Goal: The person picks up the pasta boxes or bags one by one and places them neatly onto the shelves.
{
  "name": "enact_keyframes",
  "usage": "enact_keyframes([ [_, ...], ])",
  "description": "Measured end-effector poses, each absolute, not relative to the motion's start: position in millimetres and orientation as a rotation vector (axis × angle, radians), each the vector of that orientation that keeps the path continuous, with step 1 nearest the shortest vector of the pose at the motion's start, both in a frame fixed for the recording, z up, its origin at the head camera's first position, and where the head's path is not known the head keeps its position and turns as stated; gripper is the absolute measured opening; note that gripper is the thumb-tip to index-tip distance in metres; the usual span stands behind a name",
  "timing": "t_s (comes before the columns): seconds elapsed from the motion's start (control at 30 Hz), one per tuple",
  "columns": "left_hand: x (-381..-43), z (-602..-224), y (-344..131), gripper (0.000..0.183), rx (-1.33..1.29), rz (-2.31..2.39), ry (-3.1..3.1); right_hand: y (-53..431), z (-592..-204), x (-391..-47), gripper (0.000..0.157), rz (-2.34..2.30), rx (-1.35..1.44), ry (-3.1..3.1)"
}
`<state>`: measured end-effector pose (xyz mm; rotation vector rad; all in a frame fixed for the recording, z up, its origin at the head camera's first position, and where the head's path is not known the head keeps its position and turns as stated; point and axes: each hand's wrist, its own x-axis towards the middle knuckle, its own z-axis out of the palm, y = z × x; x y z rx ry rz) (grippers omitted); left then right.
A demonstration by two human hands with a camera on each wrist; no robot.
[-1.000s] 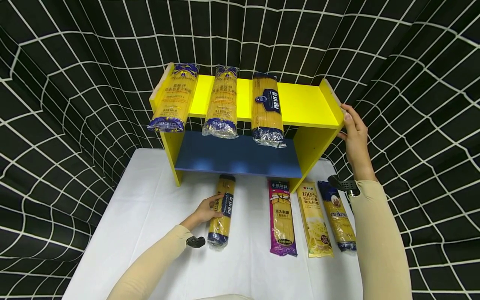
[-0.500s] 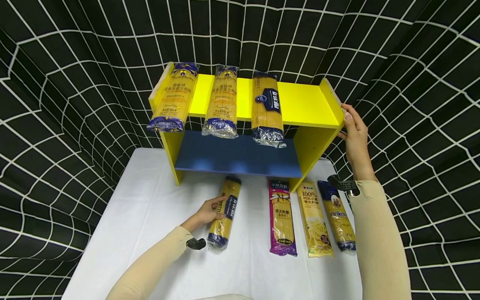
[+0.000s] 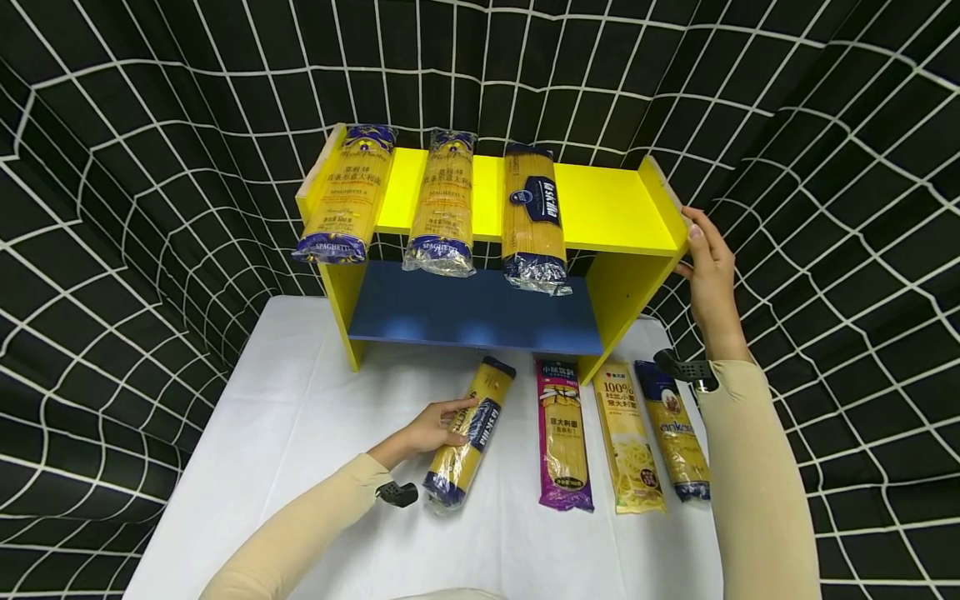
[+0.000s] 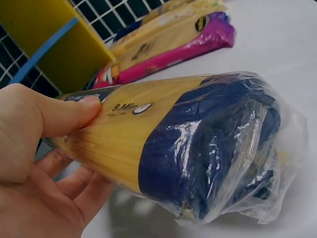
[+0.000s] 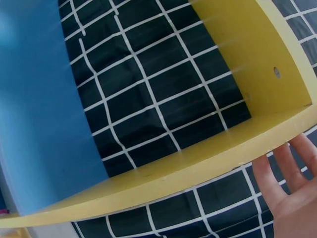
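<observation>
My left hand (image 3: 435, 427) grips a clear-wrapped pack of spaghetti (image 3: 465, 450) with navy ends around its middle. In the left wrist view the thumb lies along the top of the spaghetti pack (image 4: 148, 119) and the fingers are underneath; its near end is tilted toward the camera, with a shadow on the cloth below. My right hand (image 3: 711, 271) is at the upper right corner of a yellow and blue shelf (image 3: 607, 208). Straight fingers (image 5: 270, 178) touch the outer face of its side panel in the right wrist view.
Three spaghetti packs, one a navy-label pack (image 3: 534, 217), lie across the yellow top board. On the white tablecloth (image 3: 300, 433), a purple pack (image 3: 564, 442), a cream pack (image 3: 628, 442) and a blue-ended pack (image 3: 677, 433) lie at right. Gridded black curtain (image 3: 150, 167) surrounds the table.
My left hand has moved to the right with the spaghetti pack, whose far end has swung rightward so that it lies slanted. The right hand and the shelf have stayed put.
</observation>
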<state>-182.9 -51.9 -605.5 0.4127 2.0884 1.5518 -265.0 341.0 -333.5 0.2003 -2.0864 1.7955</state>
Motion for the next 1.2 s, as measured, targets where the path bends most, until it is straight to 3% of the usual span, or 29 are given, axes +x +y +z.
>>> enact_keyframes([
  [0.6,-176,-570,-26,0.071,0.657,1.463,1.929,340,-332,-262,0.045,1.770,0.192,-2.110],
  [1.2,-174,-488,-9,0.071,0.776,1.502,1.738,344,-334,-265,0.046,1.773,0.245,-2.121],
])
